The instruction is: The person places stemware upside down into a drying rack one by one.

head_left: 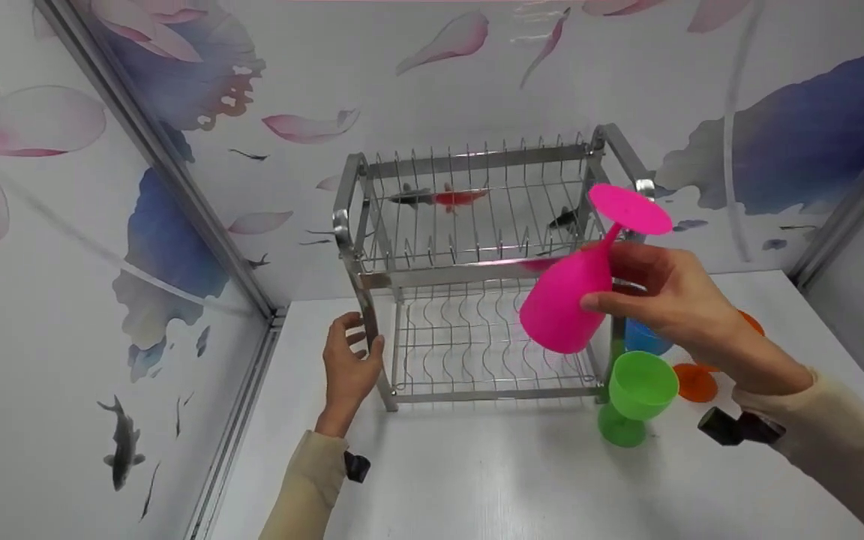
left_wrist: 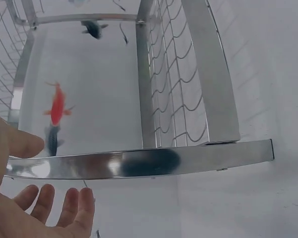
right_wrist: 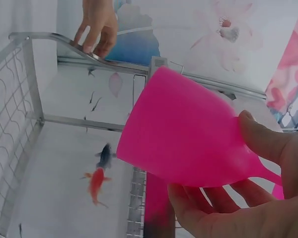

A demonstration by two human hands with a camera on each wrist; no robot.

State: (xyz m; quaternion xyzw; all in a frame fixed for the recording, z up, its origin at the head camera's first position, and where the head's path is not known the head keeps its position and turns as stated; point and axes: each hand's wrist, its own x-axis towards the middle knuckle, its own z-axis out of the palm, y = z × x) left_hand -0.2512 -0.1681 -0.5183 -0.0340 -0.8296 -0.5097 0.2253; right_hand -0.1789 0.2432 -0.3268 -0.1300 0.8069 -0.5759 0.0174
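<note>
My right hand point(head_left: 664, 289) holds a pink plastic goblet point(head_left: 567, 304) by its bowl near the stem, thumb on one side and fingers on the other. The goblet is tilted with its foot up and its mouth toward the lower left, in front of the rack's right side. The two-tier metal dish rack point(head_left: 447, 276) stands upright on the white table. At its left front post, my left hand point(head_left: 349, 367) curves loosely round the metal; the left wrist view shows the thumb and fingers point(left_wrist: 84, 203) on opposite sides of the post point(left_wrist: 104, 166).
A green goblet point(head_left: 642, 386) stands upright by the rack's right front leg. Behind it are a blue cup point(head_left: 646, 337) and orange pieces point(head_left: 696, 382), partly hidden by my right hand and forearm. Printed panels with metal frames point(head_left: 154, 157) enclose the table.
</note>
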